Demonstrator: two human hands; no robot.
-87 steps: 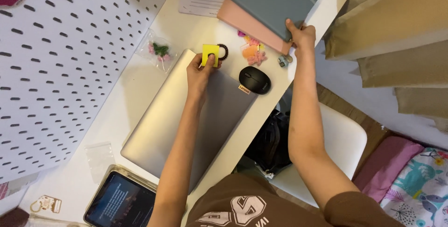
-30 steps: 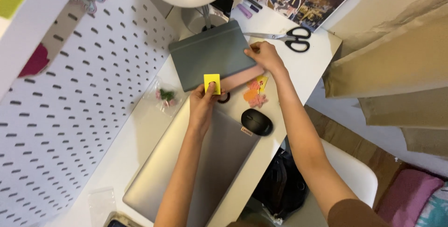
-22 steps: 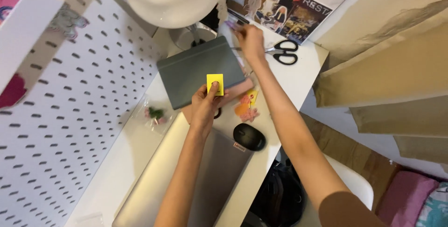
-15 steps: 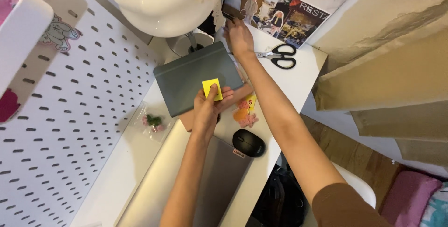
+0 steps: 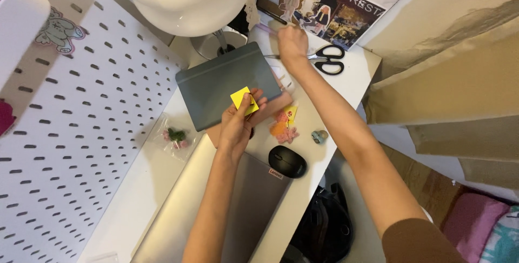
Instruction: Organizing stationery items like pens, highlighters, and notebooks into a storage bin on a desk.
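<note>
Head view, near to far: a closed grey laptop (image 5: 238,209) lies on the white counter (image 5: 146,182), with a black mouse (image 5: 287,161) just beside its far corner. The left hand (image 5: 238,125) is above the laptop's far edge, fingers closed on a small yellow block (image 5: 243,100). Beyond it lies a grey tablet case (image 5: 227,82), partly over a pink folder (image 5: 273,109). Small colourful figures (image 5: 282,128) sit next to the folder. Farther off, the right hand (image 5: 291,44) is curled around a thin light stick (image 5: 266,27), blurred, near black scissors (image 5: 330,60). A white pegboard (image 5: 70,133) stands at the left.
</note>
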